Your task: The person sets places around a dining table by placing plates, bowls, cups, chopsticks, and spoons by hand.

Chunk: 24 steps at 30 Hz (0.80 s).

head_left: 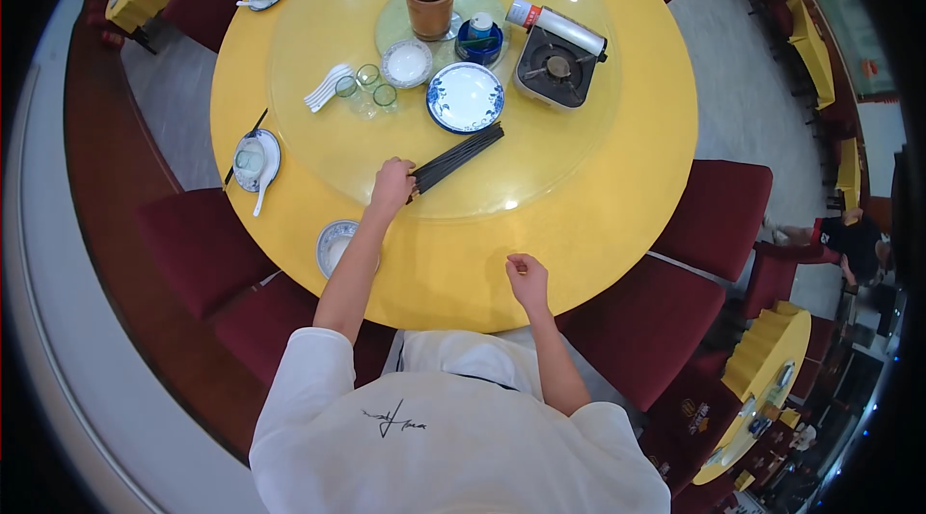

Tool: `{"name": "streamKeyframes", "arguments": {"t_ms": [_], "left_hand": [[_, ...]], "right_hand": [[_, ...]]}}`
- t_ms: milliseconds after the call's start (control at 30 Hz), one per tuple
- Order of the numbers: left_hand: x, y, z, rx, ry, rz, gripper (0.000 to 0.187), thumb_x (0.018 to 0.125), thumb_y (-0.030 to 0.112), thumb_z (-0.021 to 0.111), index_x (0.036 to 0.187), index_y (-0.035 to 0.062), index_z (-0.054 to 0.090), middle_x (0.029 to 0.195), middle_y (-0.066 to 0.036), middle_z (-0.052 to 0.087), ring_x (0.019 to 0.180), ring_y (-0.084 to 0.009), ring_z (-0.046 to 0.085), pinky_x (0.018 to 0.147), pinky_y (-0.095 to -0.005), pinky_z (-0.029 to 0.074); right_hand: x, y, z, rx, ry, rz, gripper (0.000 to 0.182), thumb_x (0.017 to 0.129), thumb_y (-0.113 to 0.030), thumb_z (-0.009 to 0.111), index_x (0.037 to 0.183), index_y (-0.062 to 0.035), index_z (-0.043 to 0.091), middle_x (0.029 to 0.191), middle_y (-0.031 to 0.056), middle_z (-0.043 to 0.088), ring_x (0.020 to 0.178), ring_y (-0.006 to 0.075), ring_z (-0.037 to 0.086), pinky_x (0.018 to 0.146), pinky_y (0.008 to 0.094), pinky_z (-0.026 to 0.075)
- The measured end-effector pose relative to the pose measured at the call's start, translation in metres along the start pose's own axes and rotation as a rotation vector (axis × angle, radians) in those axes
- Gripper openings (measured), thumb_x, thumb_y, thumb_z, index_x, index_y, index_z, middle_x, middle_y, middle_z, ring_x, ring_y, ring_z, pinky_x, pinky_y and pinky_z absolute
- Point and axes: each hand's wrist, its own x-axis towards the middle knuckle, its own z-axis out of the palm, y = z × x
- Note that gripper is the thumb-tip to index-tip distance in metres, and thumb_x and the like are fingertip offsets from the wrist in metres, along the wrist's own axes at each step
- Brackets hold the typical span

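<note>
My left hand [394,184] reaches over the glass turntable, its fingers closed on the near end of a bundle of black chopsticks [457,163]. The bundle lies slanting on the glass. Above the yellow cloth near the table's front edge is my right hand [526,273], its fingers curled in with nothing visible in them. Partly behind my left forearm sits a patterned plate with a bowl [333,246]. Beyond the chopsticks stands a stack of blue-and-white plates [465,97]. Several green-rimmed glasses [367,75] and white spoons [328,88] are to its left.
A portable stove [557,67] with a gas canister [571,30] stands right of the plates. A brown pot [429,6] is farther back. Place settings [258,159] line the left edge. Red chairs [644,321] surround the table. A person [854,246] is far right.
</note>
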Motion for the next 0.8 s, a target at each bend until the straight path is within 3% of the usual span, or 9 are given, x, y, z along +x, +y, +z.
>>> {"name": "streamKeyframes", "arguments": {"t_ms": [167,367,633,800], "left_hand": [[0.004,-0.004,0.003,0.04,-0.02,0.093,0.018,0.076,0.001,0.066,0.094,-0.0001,0.067,0.093,-0.019,0.061,0.091,-0.0362,0.059,0.082,-0.0433,0.049],[-0.003,0.009,-0.004,0.005,-0.04,0.026,0.017,0.077,0.0,0.064,0.094,-0.0014,0.065,0.092,-0.021,0.061,0.091,-0.0378,0.058,0.084,-0.043,0.048],[-0.007,0.009,-0.007,0.003,0.019,0.095,0.016,0.08,0.002,0.062,0.095,-0.0022,0.066,0.093,-0.021,0.06,0.092,-0.0379,0.056,0.084,-0.0422,0.047],[-0.027,0.013,-0.021,-0.042,0.13,0.147,0.015,0.082,0.002,0.061,0.095,-0.0023,0.067,0.093,-0.019,0.058,0.09,-0.0363,0.056,0.083,-0.0411,0.046]], "right_hand": [[0.011,-0.003,-0.001,0.034,-0.005,-0.004,0.016,0.083,-0.008,0.066,0.095,0.0029,0.067,0.085,0.0128,0.069,0.073,0.0178,0.066,0.068,0.0291,0.054],[0.019,-0.012,0.003,0.013,-0.035,-0.004,0.016,0.084,-0.009,0.066,0.096,0.002,0.068,0.084,0.0111,0.07,0.073,0.0152,0.065,0.069,0.0281,0.054],[0.037,-0.027,0.034,0.128,-0.121,0.014,0.016,0.086,-0.009,0.065,0.096,0.0032,0.068,0.082,0.0102,0.069,0.074,0.0152,0.066,0.069,0.0273,0.055],[0.054,-0.064,0.054,0.569,-0.233,0.29,0.03,0.09,-0.015,0.062,0.113,0.005,0.06,0.097,0.0136,0.066,0.084,0.0223,0.067,0.072,0.0315,0.056]]}}
